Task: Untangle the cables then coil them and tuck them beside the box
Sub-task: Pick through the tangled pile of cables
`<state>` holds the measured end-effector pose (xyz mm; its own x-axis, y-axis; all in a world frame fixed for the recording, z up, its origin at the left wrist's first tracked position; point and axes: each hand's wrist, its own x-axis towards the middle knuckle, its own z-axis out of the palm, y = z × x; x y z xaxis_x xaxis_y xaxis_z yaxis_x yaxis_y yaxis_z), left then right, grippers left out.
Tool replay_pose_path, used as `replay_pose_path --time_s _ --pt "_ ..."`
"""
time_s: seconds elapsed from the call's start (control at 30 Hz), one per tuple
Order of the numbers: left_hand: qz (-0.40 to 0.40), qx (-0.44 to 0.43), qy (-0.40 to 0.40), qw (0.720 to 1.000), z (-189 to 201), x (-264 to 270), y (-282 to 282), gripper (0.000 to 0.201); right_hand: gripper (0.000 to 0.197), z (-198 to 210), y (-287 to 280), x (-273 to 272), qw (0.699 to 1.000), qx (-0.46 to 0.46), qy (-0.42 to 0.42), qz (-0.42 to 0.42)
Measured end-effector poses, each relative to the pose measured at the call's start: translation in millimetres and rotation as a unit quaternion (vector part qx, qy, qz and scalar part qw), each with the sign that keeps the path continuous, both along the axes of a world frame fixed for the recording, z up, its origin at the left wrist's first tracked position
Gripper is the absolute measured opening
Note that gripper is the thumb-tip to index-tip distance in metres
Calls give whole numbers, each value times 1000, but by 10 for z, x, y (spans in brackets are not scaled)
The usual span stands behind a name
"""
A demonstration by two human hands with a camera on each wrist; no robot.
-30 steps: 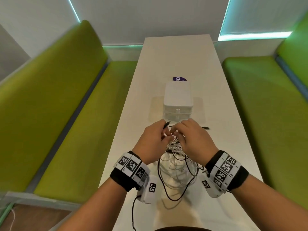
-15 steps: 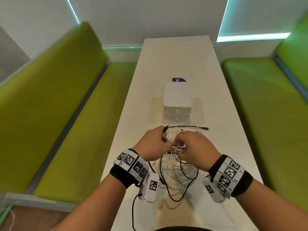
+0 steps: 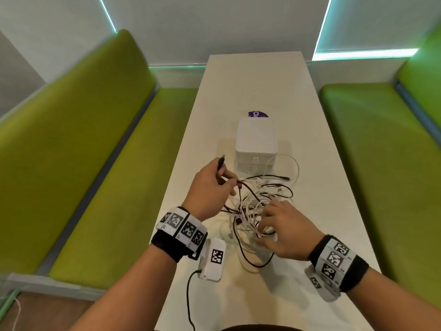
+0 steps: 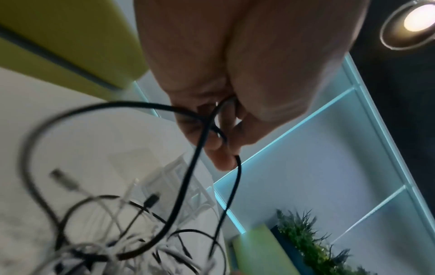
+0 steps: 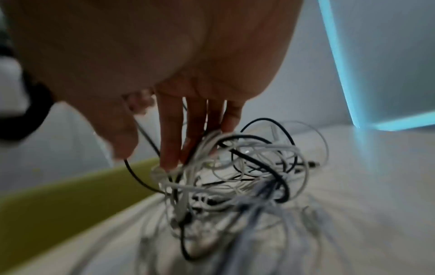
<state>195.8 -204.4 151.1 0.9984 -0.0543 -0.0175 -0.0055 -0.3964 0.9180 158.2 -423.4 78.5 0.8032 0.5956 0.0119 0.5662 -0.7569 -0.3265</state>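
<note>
A tangle of black and white cables [image 3: 257, 206] lies on the white table [image 3: 257, 87], just in front of a white plastic box [image 3: 255, 142]. My left hand [image 3: 210, 185] is raised at the tangle's left and pinches a black cable [image 3: 245, 187]; its plug [image 3: 220, 163] sticks up past the fingers. In the left wrist view the black cable [image 4: 188, 176] runs from the curled fingers [image 4: 212, 134] down into the pile. My right hand [image 3: 281, 225] lies on the near right of the tangle, fingers [image 5: 169, 134] straight and pushed into the white cables [image 5: 235, 167].
Green benches [image 3: 100, 163] flank the table on the left and on the right [image 3: 381, 163]. A purple sticker [image 3: 257, 114] shows behind the box. A white loop of cable [image 3: 294, 166] reaches to the box's right. A plant [image 4: 310, 245] appears in the left wrist view.
My left hand has pulled the black cable end up and to the left, away from the pile. My right hand has dropped back towards me onto the tangle. The hands have moved apart.
</note>
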Motion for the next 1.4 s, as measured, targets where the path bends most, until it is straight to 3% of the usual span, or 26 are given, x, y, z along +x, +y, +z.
replay_pose_path --time_s 0.1,0.17,0.23,0.3,0.33,0.37,0.43,0.5,0.6,0.67,0.73,0.87,0.93,1.07,1.27,1.4 --pt "-30 52 -3 998 -34 -49 13 29 18 46 -46 90 974 161 38 -155" --pt "-54 91 -14 994 -36 -81 -3 22 15 120 -17 140 962 182 -33 -203" --pt "-81 144 -14 986 -28 -93 -23 24 28 192 53 155 966 180 -82 -169" --pt "-105 213 -27 971 -10 -95 -33 27 27 243 154 140 971 216 -8 -104" --pt "-111 227 -36 967 2 -95 -34 27 15 242 207 137 972 210 44 -93" --pt "-108 222 -46 968 5 -88 -25 26 8 213 241 149 974 188 84 -97" --pt "-70 178 -72 979 12 -73 25 23 35 116 247 184 979 111 92 -142" --pt "-36 137 -84 986 -6 -47 129 25 41 91 173 221 976 60 85 -193" --pt "-45 196 -39 979 -105 -17 308 30 23 124 28 225 955 160 137 -208" --pt "-79 290 10 954 -196 -17 351 25 10 206 -15 235 936 234 165 -205" --pt "-110 339 -1 934 -236 -61 283 13 10 249 -13 244 931 253 167 -205" --pt "-168 243 -55 954 -214 -153 -23 14 11 230 96 206 961 168 82 -202" --pt "-168 196 -53 965 -201 -133 -118 17 12 250 154 174 963 188 26 -190" --pt "-138 153 -35 978 -175 -71 -89 28 7 256 128 210 967 197 51 -151" --pt "-124 135 -2 983 -147 -79 -77 29 39 221 44 232 965 156 97 -186" --pt "-132 158 0 979 -183 -101 -86 34 57 211 74 202 968 210 25 -138"
